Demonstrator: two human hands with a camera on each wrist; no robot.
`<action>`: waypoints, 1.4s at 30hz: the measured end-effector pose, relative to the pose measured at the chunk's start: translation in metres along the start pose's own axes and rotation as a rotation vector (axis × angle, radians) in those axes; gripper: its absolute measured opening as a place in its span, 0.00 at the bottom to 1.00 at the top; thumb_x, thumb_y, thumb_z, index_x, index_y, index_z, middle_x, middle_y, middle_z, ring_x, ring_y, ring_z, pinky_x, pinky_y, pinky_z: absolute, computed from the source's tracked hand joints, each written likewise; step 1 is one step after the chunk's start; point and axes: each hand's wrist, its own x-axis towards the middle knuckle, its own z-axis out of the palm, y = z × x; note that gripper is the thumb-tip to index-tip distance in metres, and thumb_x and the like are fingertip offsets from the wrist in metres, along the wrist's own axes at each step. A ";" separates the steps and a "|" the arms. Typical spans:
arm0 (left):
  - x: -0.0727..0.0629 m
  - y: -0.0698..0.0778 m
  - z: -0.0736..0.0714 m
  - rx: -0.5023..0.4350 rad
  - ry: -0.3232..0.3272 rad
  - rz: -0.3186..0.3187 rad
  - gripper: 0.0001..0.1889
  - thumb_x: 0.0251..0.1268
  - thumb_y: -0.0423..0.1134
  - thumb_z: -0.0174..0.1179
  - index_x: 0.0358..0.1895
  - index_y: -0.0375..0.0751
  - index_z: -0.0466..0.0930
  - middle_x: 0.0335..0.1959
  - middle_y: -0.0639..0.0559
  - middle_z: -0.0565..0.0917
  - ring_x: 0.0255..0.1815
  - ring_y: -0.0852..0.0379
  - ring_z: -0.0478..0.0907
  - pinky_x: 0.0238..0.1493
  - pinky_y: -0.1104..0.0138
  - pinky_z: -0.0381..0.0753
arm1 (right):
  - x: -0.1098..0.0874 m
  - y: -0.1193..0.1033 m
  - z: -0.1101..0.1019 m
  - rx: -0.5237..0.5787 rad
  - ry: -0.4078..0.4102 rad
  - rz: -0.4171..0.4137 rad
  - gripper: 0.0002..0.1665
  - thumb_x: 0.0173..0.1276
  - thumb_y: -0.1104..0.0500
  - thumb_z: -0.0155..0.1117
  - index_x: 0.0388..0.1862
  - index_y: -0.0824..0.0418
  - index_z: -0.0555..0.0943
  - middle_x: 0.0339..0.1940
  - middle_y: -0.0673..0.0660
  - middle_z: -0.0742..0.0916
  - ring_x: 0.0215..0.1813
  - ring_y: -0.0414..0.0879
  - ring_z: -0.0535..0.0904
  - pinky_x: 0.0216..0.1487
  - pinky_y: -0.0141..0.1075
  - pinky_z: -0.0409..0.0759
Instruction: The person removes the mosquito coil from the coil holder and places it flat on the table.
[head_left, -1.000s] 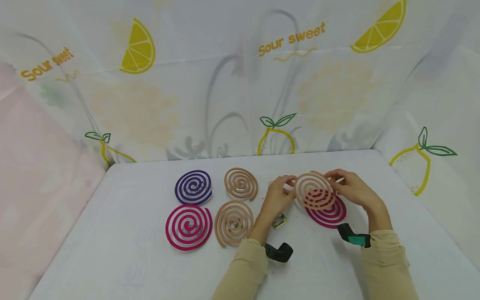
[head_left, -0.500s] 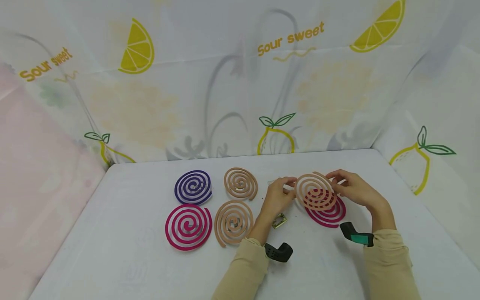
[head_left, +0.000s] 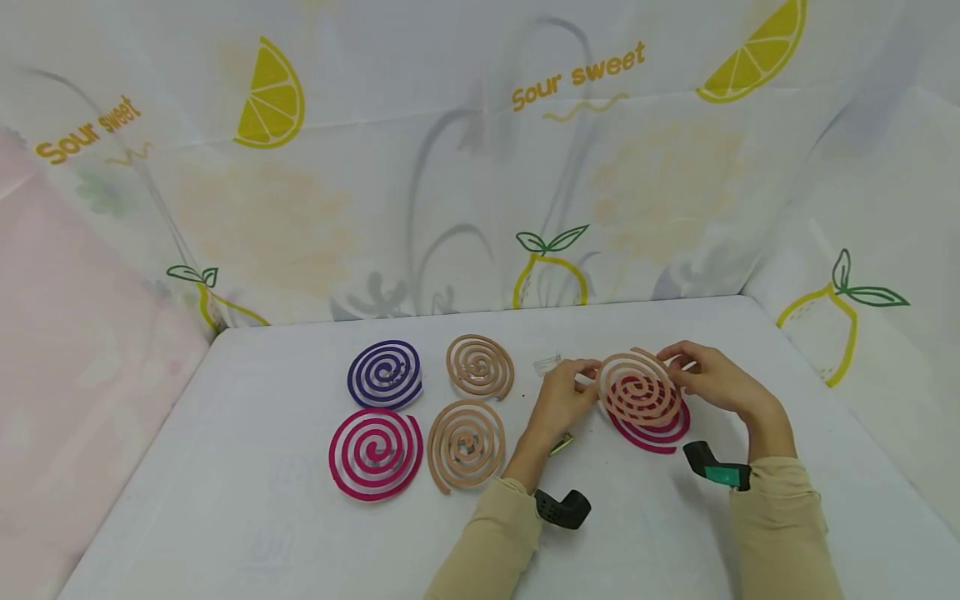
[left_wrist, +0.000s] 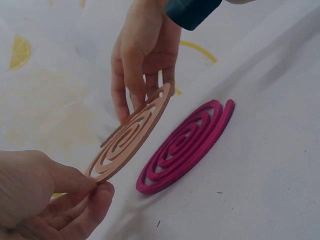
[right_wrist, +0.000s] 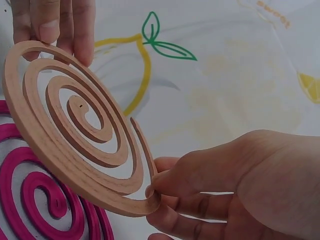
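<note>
Above a pink coil (left_wrist: 179, 144), a tan coil (right_wrist: 84, 127) held at both edges

On the right half of the table (head_left: 225, 517), you hold the tan coil off the surface, and the left wrist view shows a gap between it and the pink coil below. Your left hand (head_left: 564, 402) pinches its left edge between thumb and fingers. Your right hand (head_left: 708, 375) pinches the right edge, with the thumb against the rim and the other fingers bent.

Seen from your head, the tan coil covers most of the pink coil, whose turns show through the gaps and whose near edge sticks out toward you. The loose outer end of the tan coil is on the far side.

Just right of your left wrist lies a gold piece (head_left: 562, 443), partly hidden by you. Beyond that hand is a pale piece (head_left: 547, 363), too small to make out.

To your left, four more coils lie in two rows. The far row has a blue coil (head_left: 385, 375) and, beside it, a far tan coil (head_left: 480, 368); the near row has a second pink coil (head_left: 375, 452) and a near tan coil (head_left: 467, 444). Small bits show between their turns, too small to identify.

You wear beige sleeves (head_left: 483, 542) and a black device (head_left: 564, 510) at each wrist. Behind the table hangs a lemon-print cloth (head_left: 337, 192) lettered "Sour sweet".
</note>
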 end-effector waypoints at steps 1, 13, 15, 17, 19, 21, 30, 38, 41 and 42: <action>0.000 0.000 0.000 0.009 -0.006 -0.006 0.17 0.63 0.32 0.57 0.56 0.38 0.78 0.47 0.43 0.81 0.39 0.55 0.85 0.34 0.78 0.77 | 0.000 0.000 0.000 -0.001 -0.003 0.005 0.19 0.71 0.62 0.50 0.58 0.69 0.70 0.43 0.63 0.78 0.40 0.46 0.78 0.40 0.35 0.79; -0.001 0.000 0.006 0.145 -0.066 0.054 0.18 0.64 0.31 0.56 0.57 0.37 0.77 0.48 0.45 0.83 0.41 0.56 0.84 0.36 0.79 0.77 | -0.003 0.006 -0.002 0.007 -0.082 0.027 0.17 0.71 0.63 0.50 0.55 0.71 0.70 0.42 0.66 0.80 0.39 0.46 0.79 0.41 0.40 0.81; -0.001 0.000 0.007 0.164 -0.068 0.069 0.17 0.65 0.32 0.55 0.58 0.38 0.77 0.48 0.46 0.83 0.42 0.57 0.84 0.37 0.79 0.77 | -0.004 0.006 -0.003 0.005 -0.083 0.035 0.17 0.71 0.63 0.50 0.55 0.71 0.70 0.42 0.66 0.81 0.39 0.46 0.79 0.41 0.39 0.80; -0.001 0.000 0.009 0.168 -0.066 0.067 0.17 0.66 0.33 0.55 0.58 0.38 0.77 0.48 0.46 0.83 0.42 0.57 0.84 0.37 0.79 0.77 | -0.004 0.007 -0.003 -0.001 -0.088 0.043 0.17 0.72 0.62 0.49 0.55 0.71 0.70 0.43 0.66 0.81 0.39 0.46 0.79 0.40 0.38 0.80; -0.002 0.000 0.010 0.167 -0.064 0.063 0.17 0.66 0.33 0.55 0.58 0.39 0.77 0.49 0.47 0.84 0.43 0.58 0.84 0.37 0.80 0.77 | -0.004 0.008 -0.002 -0.002 -0.093 0.052 0.17 0.72 0.62 0.50 0.55 0.71 0.70 0.42 0.66 0.81 0.39 0.46 0.78 0.40 0.38 0.79; -0.002 0.000 0.011 0.161 -0.064 0.065 0.17 0.66 0.33 0.55 0.57 0.38 0.78 0.49 0.46 0.84 0.43 0.57 0.84 0.37 0.79 0.77 | -0.004 0.009 -0.002 -0.008 -0.100 0.059 0.17 0.71 0.62 0.50 0.54 0.71 0.70 0.42 0.65 0.81 0.39 0.46 0.78 0.40 0.37 0.79; -0.002 0.000 0.013 0.235 -0.075 0.095 0.18 0.62 0.31 0.58 0.56 0.41 0.79 0.49 0.46 0.80 0.41 0.60 0.82 0.37 0.80 0.75 | -0.005 0.014 -0.003 -0.012 -0.154 0.102 0.14 0.72 0.61 0.50 0.51 0.69 0.70 0.40 0.63 0.80 0.39 0.46 0.78 0.38 0.37 0.78; -0.002 0.002 0.016 0.316 -0.078 0.144 0.15 0.65 0.32 0.56 0.54 0.42 0.80 0.46 0.47 0.81 0.39 0.62 0.81 0.34 0.81 0.73 | -0.006 0.017 -0.003 -0.007 -0.172 0.127 0.13 0.71 0.63 0.51 0.49 0.70 0.69 0.38 0.61 0.79 0.36 0.45 0.75 0.35 0.37 0.77; -0.002 0.004 0.016 0.326 -0.078 0.142 0.14 0.65 0.33 0.57 0.53 0.42 0.81 0.46 0.47 0.82 0.37 0.63 0.80 0.32 0.81 0.72 | -0.007 0.018 -0.003 -0.007 -0.177 0.137 0.13 0.71 0.63 0.51 0.49 0.70 0.69 0.37 0.60 0.79 0.36 0.45 0.75 0.35 0.36 0.77; -0.002 0.004 0.016 0.333 -0.078 0.143 0.15 0.65 0.33 0.57 0.53 0.42 0.81 0.45 0.48 0.82 0.36 0.64 0.79 0.32 0.81 0.72 | -0.007 0.018 -0.003 -0.006 -0.179 0.141 0.13 0.71 0.63 0.51 0.49 0.70 0.69 0.36 0.60 0.79 0.35 0.45 0.74 0.35 0.36 0.77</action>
